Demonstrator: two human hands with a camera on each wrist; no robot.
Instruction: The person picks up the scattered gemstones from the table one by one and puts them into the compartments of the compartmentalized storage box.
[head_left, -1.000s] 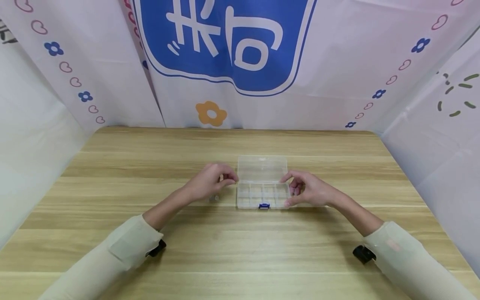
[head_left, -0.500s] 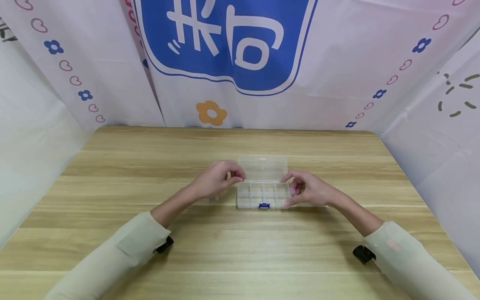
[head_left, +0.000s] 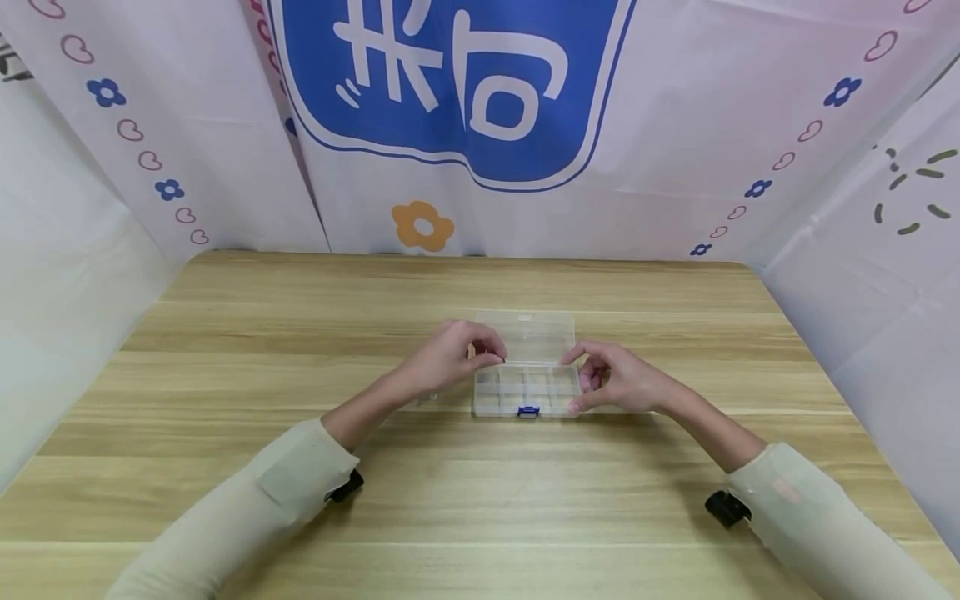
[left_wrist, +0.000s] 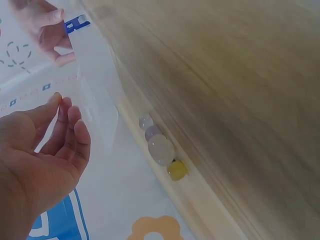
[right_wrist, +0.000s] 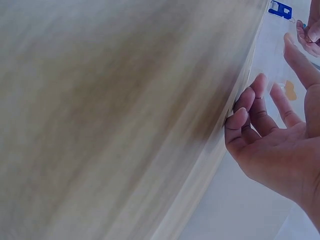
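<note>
A clear plastic compartment box stands on the table with its lid tipped back and a blue latch at the front. Over the box's rear left part, my left hand brings thumb and index fingertip together on a tiny thing; a teal speck shows there in the right wrist view. My right hand holds the box's right end, thumb at the front corner and index finger near the hinge. In the left wrist view, several round beads, whitish and one yellow, lie on the table.
The wooden table reaches back to a printed white cloth hanging behind it. More white cloth hangs at both sides. A black wrist camera sits under the right sleeve.
My left hand has moved right, from beside the box's left edge to over its rear left compartments. My right hand and the box have stayed in place.
</note>
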